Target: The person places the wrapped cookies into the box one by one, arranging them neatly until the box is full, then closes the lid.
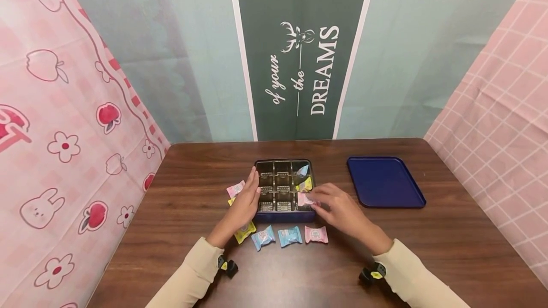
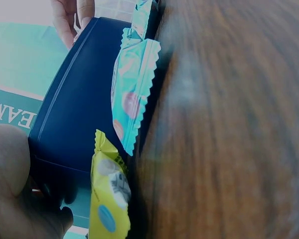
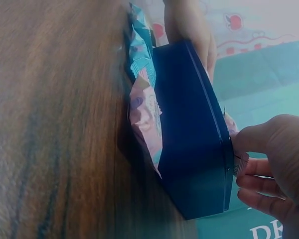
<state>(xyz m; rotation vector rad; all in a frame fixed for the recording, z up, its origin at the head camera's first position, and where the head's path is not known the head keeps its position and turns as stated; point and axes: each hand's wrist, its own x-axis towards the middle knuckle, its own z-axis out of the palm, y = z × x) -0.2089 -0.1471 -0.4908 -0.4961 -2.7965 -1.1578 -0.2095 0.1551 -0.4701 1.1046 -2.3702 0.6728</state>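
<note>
A: What do we see, starting from the room?

B: We see hanging cloths on three sides: a pink one with rabbits and apples (image 1: 64, 122) on the left, a pink checked one (image 1: 501, 118) on the right, and a pale back cloth with a dark green banner (image 1: 299, 51) reading "of your the DREAMS".

A: And the surface?

B: A dark brown wooden table (image 1: 449, 241). On it we find a blue lid (image 1: 385, 182) lying well right of a blue box (image 1: 284, 187) with nine compartments.

A: The hands?

B: Our left hand (image 1: 244, 203) rests on the box's left wall, fingers straight and together. Our right hand (image 1: 338, 208) pinches a pink sweet (image 1: 305, 199) over the box's near right compartment.

A: Smaller things?

B: Wrapped sweets (image 1: 288, 236) lie in a row just before the box, and more at its left edge.
</note>
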